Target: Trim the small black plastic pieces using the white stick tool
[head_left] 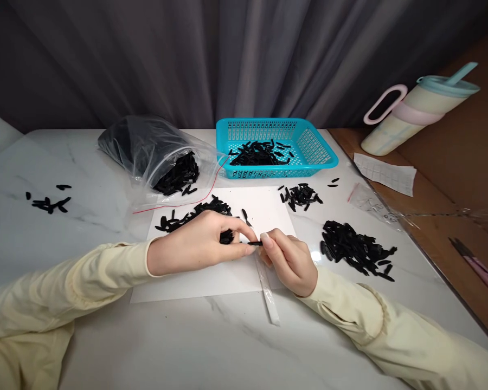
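Note:
Between my two hands is a small slender black piece [255, 244], its exact kind too small to make out. My left hand [201, 241] pinches its left end between thumb and fingertips. My right hand [290, 260] grips the other end with thumb and curled fingers. Both hands are just above a white sheet of paper [179, 284]. A heap of similar black pieces [211, 208] lies behind my left hand, partly hidden by it. A narrow strip in clear wrapping [268, 300] runs out from under my right hand toward me.
An open clear zip bag [142, 146] spills black pieces at the back left. Beside it stands a blue basket [276, 172] with more pieces. Other piles lie at the right [353, 246] and left [51, 205]. A tumbler [415, 116] and pink-handled tool [482, 276] are far right.

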`<action>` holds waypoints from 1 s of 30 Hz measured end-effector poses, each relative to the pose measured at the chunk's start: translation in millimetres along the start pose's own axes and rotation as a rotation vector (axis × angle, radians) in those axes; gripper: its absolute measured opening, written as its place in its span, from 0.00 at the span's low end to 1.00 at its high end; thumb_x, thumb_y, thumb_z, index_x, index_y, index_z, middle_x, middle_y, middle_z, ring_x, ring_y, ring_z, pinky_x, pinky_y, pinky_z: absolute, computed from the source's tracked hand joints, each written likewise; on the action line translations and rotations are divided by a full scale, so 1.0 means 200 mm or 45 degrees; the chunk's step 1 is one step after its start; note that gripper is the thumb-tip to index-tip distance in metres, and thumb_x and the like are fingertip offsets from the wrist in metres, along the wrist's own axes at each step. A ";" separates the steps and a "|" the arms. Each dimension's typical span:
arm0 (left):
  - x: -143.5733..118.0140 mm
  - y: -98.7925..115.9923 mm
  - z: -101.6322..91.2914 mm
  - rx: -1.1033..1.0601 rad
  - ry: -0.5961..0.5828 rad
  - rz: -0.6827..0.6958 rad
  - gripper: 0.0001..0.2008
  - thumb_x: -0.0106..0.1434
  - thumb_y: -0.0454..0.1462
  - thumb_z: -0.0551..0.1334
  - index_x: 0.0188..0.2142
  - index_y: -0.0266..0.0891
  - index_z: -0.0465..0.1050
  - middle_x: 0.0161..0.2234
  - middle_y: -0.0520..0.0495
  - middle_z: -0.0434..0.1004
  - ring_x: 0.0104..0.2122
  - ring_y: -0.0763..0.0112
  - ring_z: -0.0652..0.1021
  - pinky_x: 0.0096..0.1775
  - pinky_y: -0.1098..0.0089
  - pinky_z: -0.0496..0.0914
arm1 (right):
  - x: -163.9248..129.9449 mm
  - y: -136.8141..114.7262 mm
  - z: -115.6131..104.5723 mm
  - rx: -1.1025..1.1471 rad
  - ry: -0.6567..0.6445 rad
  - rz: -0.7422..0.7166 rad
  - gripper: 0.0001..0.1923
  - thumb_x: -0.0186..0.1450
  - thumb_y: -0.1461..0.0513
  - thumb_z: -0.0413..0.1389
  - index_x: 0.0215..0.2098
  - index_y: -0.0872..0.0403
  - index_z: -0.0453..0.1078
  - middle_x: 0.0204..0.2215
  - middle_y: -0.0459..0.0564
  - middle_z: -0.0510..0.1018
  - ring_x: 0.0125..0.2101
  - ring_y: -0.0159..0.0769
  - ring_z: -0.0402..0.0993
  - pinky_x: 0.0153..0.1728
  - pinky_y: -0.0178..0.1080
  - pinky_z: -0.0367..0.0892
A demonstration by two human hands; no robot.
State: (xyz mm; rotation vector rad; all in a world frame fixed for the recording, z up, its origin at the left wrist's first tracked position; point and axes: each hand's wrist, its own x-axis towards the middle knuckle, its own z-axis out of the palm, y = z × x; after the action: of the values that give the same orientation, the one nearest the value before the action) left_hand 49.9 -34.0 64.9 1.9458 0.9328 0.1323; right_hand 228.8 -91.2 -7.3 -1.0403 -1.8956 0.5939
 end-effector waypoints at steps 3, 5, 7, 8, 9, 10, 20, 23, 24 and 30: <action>0.00 0.01 -0.02 -0.011 -0.046 0.000 0.13 0.57 0.44 0.60 0.39 0.41 0.75 0.23 0.56 0.65 0.22 0.80 0.63 0.24 0.79 0.56 | 0.00 0.00 0.00 0.009 0.044 -0.026 0.12 0.69 0.65 0.40 0.28 0.52 0.57 0.16 0.40 0.64 0.14 0.27 0.59 0.17 0.31 0.57; 0.00 0.01 -0.02 -0.018 -0.083 0.005 0.13 0.57 0.45 0.60 0.38 0.41 0.75 0.22 0.57 0.64 0.21 0.80 0.61 0.23 0.79 0.55 | -0.01 0.00 0.00 0.011 0.058 -0.036 0.12 0.69 0.64 0.40 0.29 0.52 0.57 0.16 0.41 0.64 0.15 0.27 0.59 0.17 0.31 0.57; 0.00 0.02 -0.03 -0.027 -0.107 0.008 0.13 0.58 0.45 0.59 0.38 0.41 0.75 0.23 0.56 0.65 0.21 0.80 0.61 0.23 0.79 0.56 | -0.01 0.00 0.00 0.013 0.053 -0.032 0.12 0.70 0.64 0.40 0.29 0.52 0.57 0.16 0.41 0.64 0.15 0.27 0.60 0.17 0.32 0.58; -0.01 0.02 -0.03 -0.031 -0.110 0.012 0.13 0.58 0.45 0.59 0.37 0.41 0.76 0.23 0.56 0.65 0.22 0.80 0.62 0.24 0.79 0.56 | -0.01 0.00 0.00 0.014 0.049 -0.027 0.12 0.70 0.63 0.40 0.29 0.52 0.57 0.16 0.41 0.64 0.15 0.27 0.60 0.17 0.32 0.58; -0.01 0.02 -0.02 -0.034 -0.113 0.017 0.13 0.59 0.44 0.59 0.37 0.41 0.76 0.23 0.56 0.66 0.22 0.80 0.62 0.24 0.79 0.56 | -0.01 0.00 0.00 0.015 0.047 -0.025 0.12 0.70 0.63 0.40 0.29 0.52 0.58 0.16 0.41 0.64 0.15 0.28 0.60 0.17 0.32 0.58; -0.01 0.02 -0.02 -0.035 -0.113 0.022 0.13 0.59 0.44 0.59 0.37 0.41 0.76 0.23 0.56 0.66 0.22 0.80 0.62 0.24 0.79 0.56 | -0.01 0.00 0.00 0.016 0.045 -0.025 0.12 0.70 0.63 0.40 0.29 0.52 0.57 0.16 0.41 0.64 0.15 0.28 0.60 0.17 0.32 0.58; -0.01 0.03 -0.02 -0.026 -0.058 0.046 0.12 0.58 0.43 0.60 0.37 0.40 0.76 0.24 0.55 0.68 0.23 0.80 0.63 0.25 0.79 0.57 | 0.00 0.00 -0.01 0.085 0.010 -0.064 0.10 0.69 0.65 0.40 0.30 0.52 0.56 0.17 0.40 0.63 0.15 0.27 0.58 0.17 0.31 0.57; -0.01 0.03 -0.02 -0.030 -0.050 0.052 0.11 0.58 0.42 0.60 0.36 0.39 0.76 0.23 0.55 0.67 0.23 0.80 0.63 0.25 0.79 0.58 | 0.00 0.00 -0.01 0.091 0.021 -0.072 0.10 0.69 0.65 0.40 0.30 0.52 0.57 0.16 0.40 0.63 0.15 0.27 0.58 0.17 0.31 0.57; -0.01 0.03 -0.02 -0.039 -0.048 0.053 0.11 0.58 0.42 0.59 0.36 0.39 0.76 0.24 0.55 0.67 0.23 0.80 0.63 0.25 0.79 0.58 | 0.00 0.00 -0.01 0.083 0.029 -0.071 0.11 0.69 0.65 0.40 0.29 0.52 0.57 0.16 0.40 0.63 0.15 0.27 0.58 0.17 0.31 0.58; -0.01 0.02 -0.02 -0.249 -0.164 -0.021 0.13 0.62 0.43 0.55 0.36 0.36 0.72 0.18 0.58 0.59 0.17 0.82 0.58 0.19 0.79 0.54 | 0.00 -0.01 0.00 0.067 0.060 -0.026 0.13 0.68 0.66 0.41 0.26 0.52 0.56 0.15 0.40 0.62 0.14 0.26 0.58 0.17 0.31 0.58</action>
State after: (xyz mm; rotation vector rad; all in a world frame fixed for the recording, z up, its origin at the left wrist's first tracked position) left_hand 48.9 -33.8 72.0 1.7445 0.8192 0.0841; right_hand 229.2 -92.0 -6.1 -0.9914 -1.8377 0.5994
